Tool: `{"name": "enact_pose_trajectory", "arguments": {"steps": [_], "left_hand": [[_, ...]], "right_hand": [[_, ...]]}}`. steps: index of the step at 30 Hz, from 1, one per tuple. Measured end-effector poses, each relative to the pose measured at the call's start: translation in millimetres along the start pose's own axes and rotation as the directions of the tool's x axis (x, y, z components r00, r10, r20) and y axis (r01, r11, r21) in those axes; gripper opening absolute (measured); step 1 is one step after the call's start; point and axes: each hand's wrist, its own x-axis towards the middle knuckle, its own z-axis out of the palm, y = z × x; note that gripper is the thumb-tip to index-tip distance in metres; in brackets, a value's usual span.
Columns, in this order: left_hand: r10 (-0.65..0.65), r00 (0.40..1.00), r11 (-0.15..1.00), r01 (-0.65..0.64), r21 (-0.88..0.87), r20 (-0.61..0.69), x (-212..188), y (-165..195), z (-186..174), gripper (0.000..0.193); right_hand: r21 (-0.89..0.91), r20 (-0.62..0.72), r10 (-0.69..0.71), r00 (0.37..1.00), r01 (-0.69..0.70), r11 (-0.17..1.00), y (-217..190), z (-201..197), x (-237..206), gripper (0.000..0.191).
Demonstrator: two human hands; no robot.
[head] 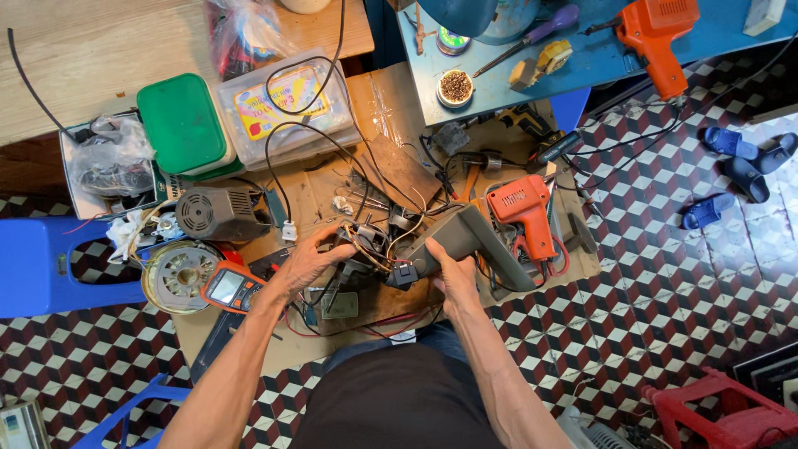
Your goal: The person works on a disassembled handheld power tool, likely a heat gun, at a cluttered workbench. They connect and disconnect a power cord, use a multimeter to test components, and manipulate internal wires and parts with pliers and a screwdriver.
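Checkered tile floor, cardboard sheet (378, 100) spread as work surface, cluttered. Grey handle-shaped housing (465, 241) at centre, long axis running up-right to down-left, lower end pointing toward wire bundle (374, 245). Right hand (453, 278) under that lower end, fingers clamped round it. Left hand (307, 262) just left of bundle, fingers curled onto wires and small motor part; grip not fully clear. Orange multimeter (231, 287) beside left wrist; orange heat gun (524, 212) right of housing.
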Motion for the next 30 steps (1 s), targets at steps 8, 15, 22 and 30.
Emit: {"name": "enact_pose_trajectory", "arguments": {"steps": [8,15,22,30], "left_hand": [[-0.076,0.997,0.996,0.077,-0.045,0.011,-2,-11,0,0.102],[0.058,0.998,0.998,-0.056,0.04,-0.029,13,-21,3,0.105],[-0.065,0.882,0.976,-0.042,-0.216,-0.467,-35,-48,24,0.082],[-0.17,0.747,0.985,0.113,-0.13,-0.643,-83,-64,72,0.043]], "right_hand": [[-0.26,-0.03,-0.34,0.94,0.321,0.911,-1,-4,5,0.075],[-0.163,0.087,0.0,0.996,0.014,0.986,-6,-14,28,0.063],[-0.591,0.184,-0.16,0.97,0.239,0.771,-31,-5,-3,0.046],[-0.475,0.833,-0.407,0.374,0.861,-0.182,-50,92,-43,0.069]]}}
